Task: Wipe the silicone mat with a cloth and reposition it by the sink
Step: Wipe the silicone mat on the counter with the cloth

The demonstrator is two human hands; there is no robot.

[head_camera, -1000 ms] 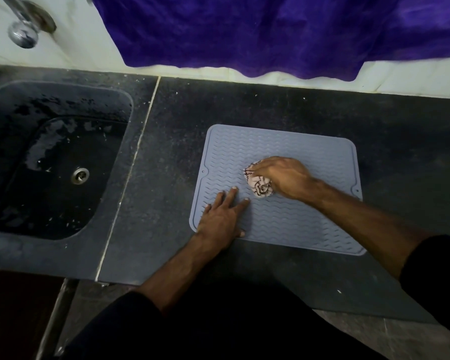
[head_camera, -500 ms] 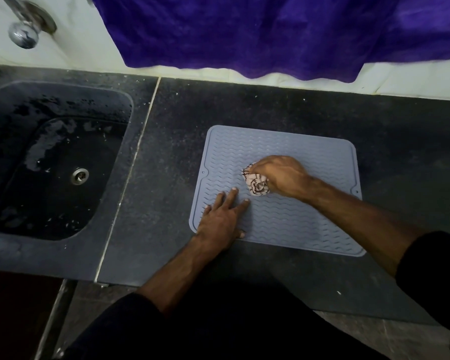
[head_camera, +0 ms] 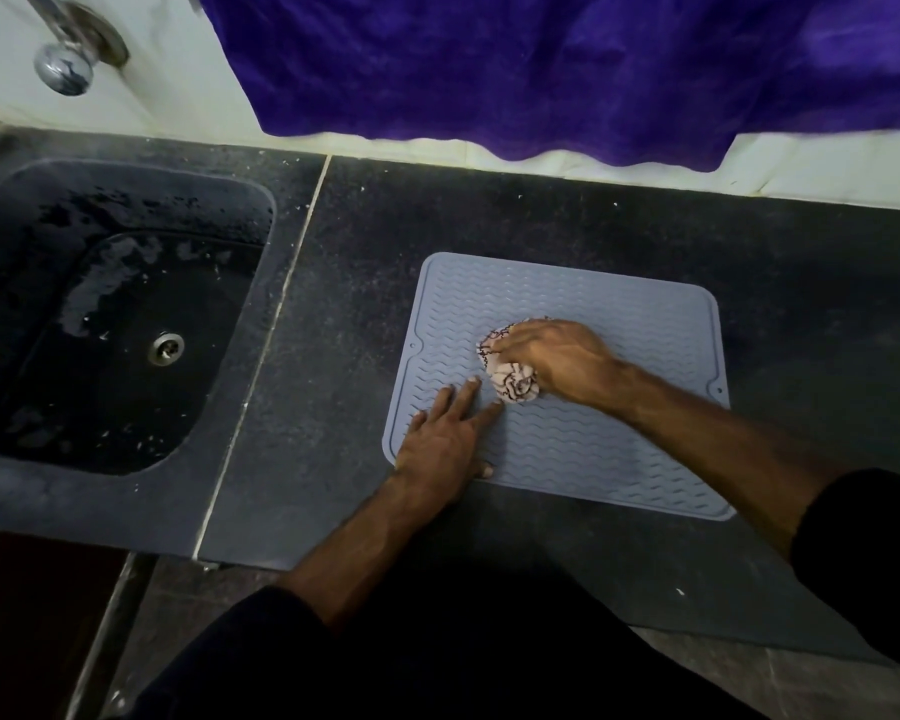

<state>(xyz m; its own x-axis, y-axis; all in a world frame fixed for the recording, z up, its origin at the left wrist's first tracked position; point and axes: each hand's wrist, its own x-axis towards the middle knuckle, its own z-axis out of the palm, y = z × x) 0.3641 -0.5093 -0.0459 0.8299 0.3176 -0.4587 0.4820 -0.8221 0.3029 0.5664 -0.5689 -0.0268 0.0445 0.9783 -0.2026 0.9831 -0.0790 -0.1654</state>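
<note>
A grey-blue silicone mat [head_camera: 619, 324] with a wavy ribbed surface lies flat on the dark stone counter, right of the sink [head_camera: 115, 314]. My right hand [head_camera: 557, 358] grips a bunched pale cloth [head_camera: 513, 381] with dark wavy lines and presses it onto the middle of the mat. My left hand [head_camera: 445, 444] lies flat with straight fingers on the mat's front left corner, pressing it down. Most of the cloth is hidden under my right hand.
The dark sink has a wet basin and a metal drain [head_camera: 166, 348]. A chrome tap [head_camera: 63, 67] sticks out of the white wall at the top left. A purple fabric [head_camera: 541, 70] hangs over the wall behind the counter [head_camera: 333, 304]. A pale seam separates sink slab from counter.
My right hand with the cloth has shifted slightly over the mat's middle in small wiping strokes. My left hand and the mat have stayed in place.
</note>
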